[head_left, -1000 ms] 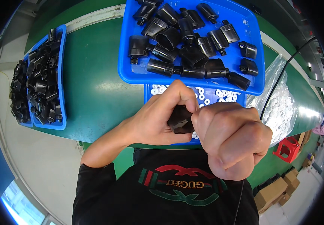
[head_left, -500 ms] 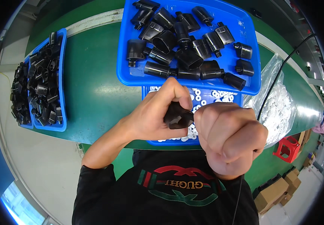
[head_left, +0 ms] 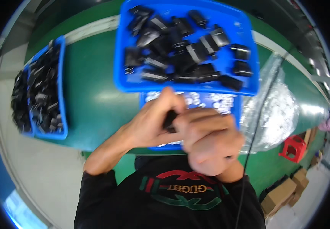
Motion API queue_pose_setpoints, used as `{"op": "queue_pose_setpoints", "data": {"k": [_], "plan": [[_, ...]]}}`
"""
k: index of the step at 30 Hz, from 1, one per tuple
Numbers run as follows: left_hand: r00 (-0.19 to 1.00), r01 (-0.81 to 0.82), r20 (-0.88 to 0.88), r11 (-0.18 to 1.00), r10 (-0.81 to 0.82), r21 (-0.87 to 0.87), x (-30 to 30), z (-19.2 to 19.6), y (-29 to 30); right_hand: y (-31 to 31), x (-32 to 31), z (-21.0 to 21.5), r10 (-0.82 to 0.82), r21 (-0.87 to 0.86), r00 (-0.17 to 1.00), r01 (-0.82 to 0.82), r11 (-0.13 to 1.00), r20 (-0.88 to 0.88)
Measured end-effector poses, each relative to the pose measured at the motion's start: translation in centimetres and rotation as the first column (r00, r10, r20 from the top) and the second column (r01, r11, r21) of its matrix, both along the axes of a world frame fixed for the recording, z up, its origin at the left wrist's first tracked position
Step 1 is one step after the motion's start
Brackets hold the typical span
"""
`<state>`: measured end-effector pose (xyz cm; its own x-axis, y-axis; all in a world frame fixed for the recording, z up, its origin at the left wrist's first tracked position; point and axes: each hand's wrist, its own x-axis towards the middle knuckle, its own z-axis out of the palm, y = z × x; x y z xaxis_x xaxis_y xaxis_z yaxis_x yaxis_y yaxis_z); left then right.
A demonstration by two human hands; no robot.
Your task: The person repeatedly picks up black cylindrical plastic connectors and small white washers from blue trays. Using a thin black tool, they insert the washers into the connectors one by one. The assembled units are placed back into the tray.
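Observation:
In front of my chest, my left hand [head_left: 153, 119] is wrapped round a black plastic housing [head_left: 169, 121], a short, hollow-looking piece. My right hand [head_left: 211, 140] is a tight fist pressed up against the housing's right end, hiding that end. Whatever is inside the fist is hidden; only a small dark spot shows near its lower right edge, and motion blurs it. Just beyond both hands, a blue tray [head_left: 118, 72] carries many similar black housings [head_left: 196, 52]. Partly under it and under my hands is a second blue tray [head_left: 238, 108] with small white rings [head_left: 223, 102].
Two blue trays [head_left: 63, 87] heaped with black parts stand at the table's left. A clear plastic bag [head_left: 274, 116] of white pieces lies right, with a black cable [head_left: 257, 128] hanging across it. A red stool [head_left: 293, 149] and cardboard boxes [head_left: 279, 195] are on the floor.
My right fist has moved left and closer to my left hand, covering more of the housing. The view has shifted slightly and is blurrier. My left hand keeps its hold.

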<state>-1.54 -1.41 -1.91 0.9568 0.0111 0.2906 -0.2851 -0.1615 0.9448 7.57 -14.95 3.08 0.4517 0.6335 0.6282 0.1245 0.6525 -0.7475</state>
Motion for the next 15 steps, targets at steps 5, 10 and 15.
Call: {"op": "queue_pose_setpoints", "data": {"k": [5, 10, 15], "plan": [[0.989, -0.118, -0.097, 0.988, 0.109, -0.101, -1.3, -1.2, -0.1, 0.9, -0.6, -0.4, -0.09, 0.056, 0.996, 0.089, 0.994, 0.024], [0.98, -0.17, -0.131, 0.973, 0.15, -0.157, 0.0, -1.9, -1.1, 0.0, 0.4, 1.1, -0.135, 0.063, 0.991, 0.134, 0.989, 0.005], [0.979, -0.186, -0.116, 0.964, 0.165, -0.192, -0.4, -1.9, -1.2, -0.3, -0.5, 0.4, -0.149, 0.061, 0.989, 0.15, 0.987, -0.023]]}}
